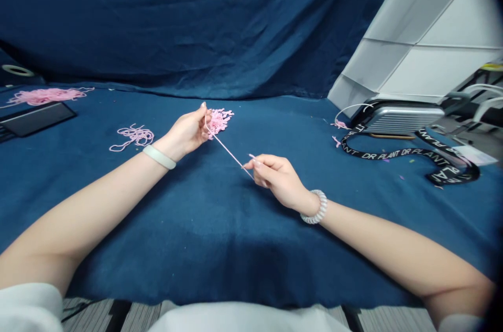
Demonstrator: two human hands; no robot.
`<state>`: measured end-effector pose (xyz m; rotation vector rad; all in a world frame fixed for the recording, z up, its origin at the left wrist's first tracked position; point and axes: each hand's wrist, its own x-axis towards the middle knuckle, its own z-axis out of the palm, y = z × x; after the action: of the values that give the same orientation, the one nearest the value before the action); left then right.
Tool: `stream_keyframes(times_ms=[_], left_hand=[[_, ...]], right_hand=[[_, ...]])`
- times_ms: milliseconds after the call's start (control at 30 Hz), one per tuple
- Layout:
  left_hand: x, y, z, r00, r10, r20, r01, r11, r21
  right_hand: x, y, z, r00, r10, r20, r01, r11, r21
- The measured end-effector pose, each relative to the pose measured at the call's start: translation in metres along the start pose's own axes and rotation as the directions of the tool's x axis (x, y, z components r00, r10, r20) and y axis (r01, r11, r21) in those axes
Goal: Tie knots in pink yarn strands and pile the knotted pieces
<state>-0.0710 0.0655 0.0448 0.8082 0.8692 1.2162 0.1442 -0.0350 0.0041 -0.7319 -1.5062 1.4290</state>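
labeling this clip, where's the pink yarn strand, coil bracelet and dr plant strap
pink yarn strand [228, 150], head view, middle of the stretch between the hands
coil bracelet [323, 210], head view, outer edge of the band
dr plant strap [393, 153], head view, lettered black band

Indoor craft workstation, a studio-like improvised set-up; exact room type cannot be told. Contents: navy cloth backdrop [176, 18], hung in loose folds behind a surface [275, 248] draped in matching cloth; loose pink yarn [49, 95] in small heaps; dark tablet [35, 118]; roll of tape [18, 70]; silver ribbed case [404, 118]; black ribbon [393, 152] printed DR PLANT; white panelled screen [424, 33], tilted at right; white cables [487, 96] beyond it; grey striped matting [137, 316] below the surface edge
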Motion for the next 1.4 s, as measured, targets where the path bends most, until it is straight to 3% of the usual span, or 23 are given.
stream_keyframes(times_ms=[300, 433, 500, 567, 633, 700, 767, 800, 867, 967, 1100, 1200, 1300, 1400], left_hand=[[-0.015, 0.001, 0.012, 0.994, -0.022, 0.106, 0.006, 0.988, 0.151], [-0.018, 0.001, 0.016, 0.985, -0.140, 0.105, 0.118, 0.975, 0.188], [-0.017, 0.002, 0.015, 0.978, -0.191, 0.086, 0.163, 0.953, 0.257], [-0.016, 0.006, 0.012, 0.978, -0.193, 0.085, 0.139, 0.894, 0.425], [-0.015, 0.014, 0.005, 0.973, -0.185, 0.138, 0.042, 0.731, 0.681], [-0.013, 0.023, -0.006, 0.945, -0.244, 0.219, -0.089, 0.450, 0.889], [-0.010, 0.032, -0.018, 0.913, -0.343, 0.222, -0.165, 0.187, 0.968], [-0.008, 0.034, -0.024, 0.900, -0.385, 0.204, -0.180, 0.097, 0.979], [-0.005, 0.034, -0.033, 0.885, -0.427, 0.187, -0.204, 0.008, 0.979], [-0.002, 0.026, -0.038, 0.869, -0.427, 0.251, -0.274, 0.009, 0.962], [-0.005, 0.021, -0.031, 0.838, -0.481, 0.257, -0.334, -0.080, 0.939], [-0.013, 0.022, -0.017, 0.861, -0.416, 0.291, -0.358, -0.092, 0.929], [-0.024, 0.022, -0.001, 0.879, -0.317, 0.357, -0.371, 0.017, 0.928], [-0.036, 0.015, 0.015, 0.834, -0.309, 0.458, -0.413, 0.202, 0.888]], right_hand=[[0.011, 0.020, -0.011, 0.973, 0.019, -0.231, -0.035, 0.997, -0.065], [0.014, 0.025, -0.013, 0.960, 0.037, -0.277, -0.048, 0.998, -0.034], [0.015, 0.026, -0.014, 0.955, 0.045, -0.294, -0.050, 0.999, -0.012], [0.015, 0.026, -0.014, 0.951, 0.037, -0.305, -0.043, 0.999, -0.013], [0.015, 0.027, -0.015, 0.950, 0.023, -0.312, -0.035, 0.999, -0.033], [0.015, 0.026, -0.015, 0.950, 0.014, -0.312, -0.035, 0.998, -0.060], [0.015, 0.026, -0.016, 0.951, 0.012, -0.310, -0.038, 0.996, -0.077], [0.015, 0.026, -0.016, 0.951, 0.012, -0.308, -0.039, 0.996, -0.081], [0.015, 0.027, -0.016, 0.952, 0.011, -0.307, -0.039, 0.996, -0.085], [0.014, 0.027, -0.016, 0.954, 0.005, -0.301, -0.035, 0.995, -0.093], [0.014, 0.026, -0.016, 0.955, 0.002, -0.297, -0.040, 0.992, -0.122], [0.014, 0.027, -0.016, 0.957, 0.008, -0.289, -0.045, 0.992, -0.122], [0.013, 0.026, -0.014, 0.966, 0.021, -0.259, -0.045, 0.995, -0.089], [0.012, 0.023, -0.012, 0.977, -0.010, -0.215, -0.017, 0.992, -0.122]])
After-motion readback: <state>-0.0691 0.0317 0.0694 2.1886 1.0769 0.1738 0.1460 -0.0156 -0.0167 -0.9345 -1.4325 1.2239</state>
